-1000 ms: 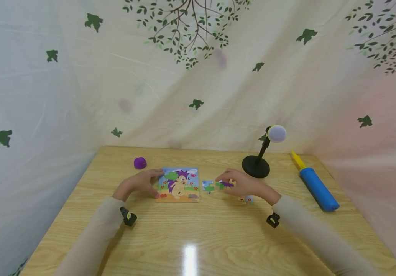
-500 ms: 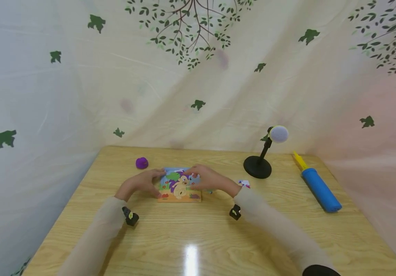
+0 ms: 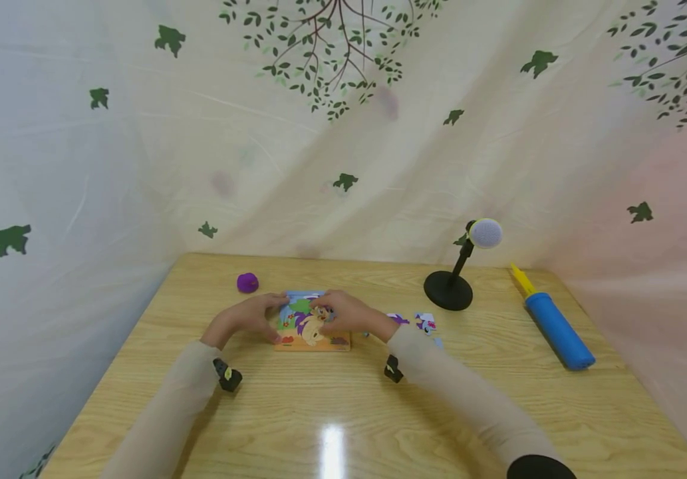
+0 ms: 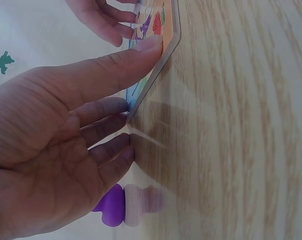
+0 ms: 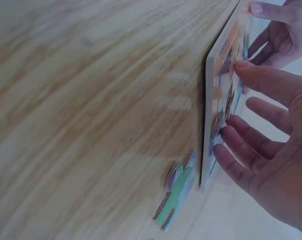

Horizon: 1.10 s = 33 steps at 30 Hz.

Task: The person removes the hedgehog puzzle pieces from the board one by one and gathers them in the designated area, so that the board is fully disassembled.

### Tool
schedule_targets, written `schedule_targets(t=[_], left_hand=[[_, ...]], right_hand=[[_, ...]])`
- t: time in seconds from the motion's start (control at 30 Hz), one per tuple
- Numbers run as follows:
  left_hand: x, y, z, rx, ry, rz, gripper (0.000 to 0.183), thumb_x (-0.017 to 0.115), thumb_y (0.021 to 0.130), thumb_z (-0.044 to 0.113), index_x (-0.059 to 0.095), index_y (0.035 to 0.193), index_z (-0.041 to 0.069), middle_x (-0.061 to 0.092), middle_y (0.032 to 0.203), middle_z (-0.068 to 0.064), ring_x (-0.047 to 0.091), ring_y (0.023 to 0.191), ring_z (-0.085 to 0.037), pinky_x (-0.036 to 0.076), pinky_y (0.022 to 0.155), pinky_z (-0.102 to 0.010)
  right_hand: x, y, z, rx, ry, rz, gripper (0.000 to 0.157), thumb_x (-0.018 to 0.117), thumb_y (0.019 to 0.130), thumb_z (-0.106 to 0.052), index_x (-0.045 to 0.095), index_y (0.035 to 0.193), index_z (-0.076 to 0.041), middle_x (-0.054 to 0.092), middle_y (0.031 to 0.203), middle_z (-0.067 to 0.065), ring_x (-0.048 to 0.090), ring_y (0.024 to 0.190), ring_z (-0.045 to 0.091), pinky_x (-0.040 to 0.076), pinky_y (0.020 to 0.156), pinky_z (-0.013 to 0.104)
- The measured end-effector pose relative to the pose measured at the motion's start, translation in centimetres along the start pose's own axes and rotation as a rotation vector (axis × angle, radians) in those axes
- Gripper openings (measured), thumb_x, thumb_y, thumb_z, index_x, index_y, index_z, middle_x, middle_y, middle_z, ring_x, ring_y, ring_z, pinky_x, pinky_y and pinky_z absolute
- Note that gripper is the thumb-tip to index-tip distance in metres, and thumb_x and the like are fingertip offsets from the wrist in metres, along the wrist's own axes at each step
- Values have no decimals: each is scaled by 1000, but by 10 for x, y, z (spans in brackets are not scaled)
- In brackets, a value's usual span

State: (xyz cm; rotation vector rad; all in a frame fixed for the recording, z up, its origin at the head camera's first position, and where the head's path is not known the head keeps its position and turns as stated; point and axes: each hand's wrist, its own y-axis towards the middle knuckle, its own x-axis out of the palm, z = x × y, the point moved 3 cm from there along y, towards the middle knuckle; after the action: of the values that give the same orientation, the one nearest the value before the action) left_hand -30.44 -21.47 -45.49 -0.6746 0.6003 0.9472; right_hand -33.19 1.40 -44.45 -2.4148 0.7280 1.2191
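The puzzle board (image 3: 313, 342) is lying flat on the bench (image 3: 271, 406), directly beneath the right hand (image 3: 349, 313), whose fingers are spreading unclosed over its face. The left hand (image 3: 252, 314) is resting extended fingers and thumb at its left edge. The board is appearing near-square, no long axis standing out, showing a purple-spined hedgehog above an orange strip.

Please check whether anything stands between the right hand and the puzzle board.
Nothing visible does: the right hand is directly over the puzzle board, seemingly touching its face. The loose pieces lie beside it, on the person's right, and the left hand is at the left edge, not between them.
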Motion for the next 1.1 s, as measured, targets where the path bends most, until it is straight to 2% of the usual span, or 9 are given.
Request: schedule_targets(t=[0.13,0.23,0.37,0.47,0.8,0.97,1.1], left_hand=[[0,1,-1,0,-5,0,99,89,76,19,35,158,6,21,168,-22,18,155,-46,16,125,-64],[0,0,-1,0,-5,-2,98,89,77,19,35,158,6,21,168,-22,18,154,-47,16,125,-64],[-1,-1,2,3,-9,-3,98,89,77,18,35,157,5,21,167,-22,18,154,-47,17,125,-64],[-2,-2,3,9,-17,-6,98,89,76,17,36,157,4,21,167,-23,18,154,-48,16,125,-64],[-1,-1,3,5,-16,-14,97,88,77,17,35,157,5,21,167,-23,18,154,-48,17,125,-64],[-1,-1,2,1,-4,-11,97,88,78,19,35,158,5,22,167,-23,19,154,-48,18,124,-65],[-2,-1,3,9,8,-10,97,88,77,20,35,157,4,22,167,-24,20,153,-48,19,124,-65]], right_hand=[[1,4,2,19,-6,-6,56,75,90,-12,57,142,0,61,100,13,43,79,14,37,65,25],[2,7,5,36,-15,-14,58,77,89,-12,57,143,-1,63,112,13,49,86,16,42,69,26],[3,11,7,55,-19,-25,61,79,89,-13,56,144,-2,62,132,15,59,107,22,54,87,33],[2,13,6,54,-18,-27,60,80,88,-13,57,142,-1,62,136,16,60,117,26,56,96,39],[0,14,1,42,-23,-40,49,79,87,-9,66,134,-5,62,131,15,60,104,22,56,84,33],[1,15,0,19,-36,-56,45,76,88,-8,69,132,-12,60,131,14,58,108,23,56,86,35],[2,16,0,24,-53,-77,44,75,90,-9,69,133,-14,57,135,16,57,106,21,55,83,30]])
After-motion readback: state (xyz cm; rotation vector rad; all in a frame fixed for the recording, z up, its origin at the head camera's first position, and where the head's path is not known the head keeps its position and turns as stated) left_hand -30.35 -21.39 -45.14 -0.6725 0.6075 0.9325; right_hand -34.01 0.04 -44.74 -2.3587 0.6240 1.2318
